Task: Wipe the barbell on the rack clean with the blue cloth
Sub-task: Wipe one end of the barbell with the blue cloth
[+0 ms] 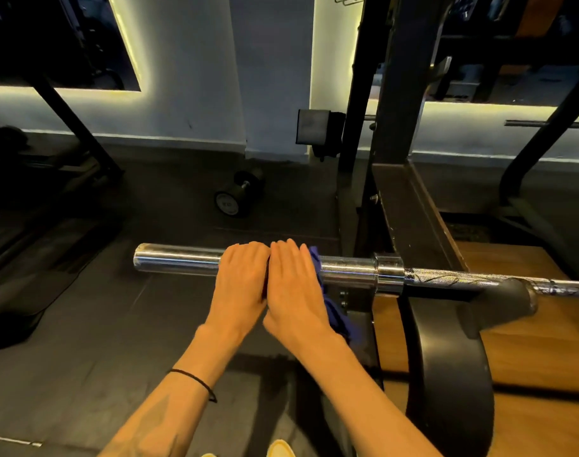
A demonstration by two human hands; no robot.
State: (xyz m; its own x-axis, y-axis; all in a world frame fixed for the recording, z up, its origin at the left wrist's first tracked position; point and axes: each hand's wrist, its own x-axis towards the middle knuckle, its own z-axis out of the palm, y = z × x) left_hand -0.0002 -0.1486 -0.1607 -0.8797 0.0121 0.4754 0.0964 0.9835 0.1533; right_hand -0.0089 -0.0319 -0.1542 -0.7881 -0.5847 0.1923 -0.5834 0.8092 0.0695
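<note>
Both hands, left hand (240,278) and right hand (294,285), wrap blue cloth (339,316) round barbell (179,260) sleeve on rack (396,94); wiping under way, shaft likely left.

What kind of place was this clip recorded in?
Most likely a gym: a barbell sits on a black rack, and a dumbbell lies on the dark floor beyond.

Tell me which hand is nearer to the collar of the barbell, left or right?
Right. The right hand lies over the blue cloth on the sleeve, on the side toward the collar. The left hand lies beside it, toward the sleeve's free end.
</note>
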